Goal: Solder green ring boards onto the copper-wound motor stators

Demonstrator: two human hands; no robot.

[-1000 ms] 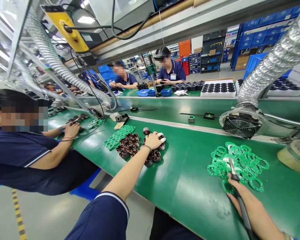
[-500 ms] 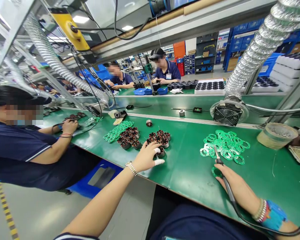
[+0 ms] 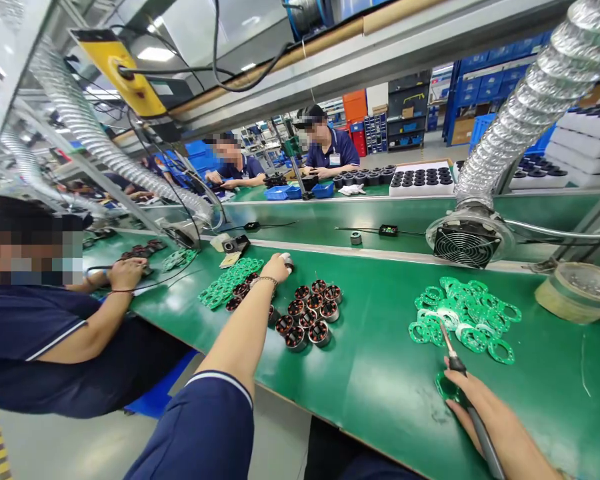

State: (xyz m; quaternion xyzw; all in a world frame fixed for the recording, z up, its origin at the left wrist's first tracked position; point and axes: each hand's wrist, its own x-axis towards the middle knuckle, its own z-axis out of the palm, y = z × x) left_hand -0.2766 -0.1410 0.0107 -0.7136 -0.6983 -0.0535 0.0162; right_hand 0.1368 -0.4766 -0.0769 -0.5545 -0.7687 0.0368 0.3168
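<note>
My left hand (image 3: 277, 268) reaches to the far part of the bench, its fingers closed round a single motor stator (image 3: 291, 269) that they mostly hide. White covers show on the fingertips. Below that arm stand copper-wound motor stators (image 3: 307, 319) in a tight cluster, and a second group (image 3: 241, 291) lies partly behind the forearm. My right hand (image 3: 485, 407) grips a soldering iron (image 3: 457, 365), tip pointing up and away at the pile of green ring circuit boards (image 3: 473, 310). One green ring board (image 3: 445, 387) is also between its thumb and fingers.
More green ring boards (image 3: 225, 283) lie at left. A fume fan (image 3: 465, 243) on a foil duct and a tub (image 3: 577, 293) stand at right. A small ring part (image 3: 355, 238) sits beyond the ledge. A co-worker's hands (image 3: 127, 273) work at left; others sit opposite.
My left hand has left the near stator cluster and moved away from me to the lone stator. The right hand still holds the iron and ring board. The view has shifted slightly.
</note>
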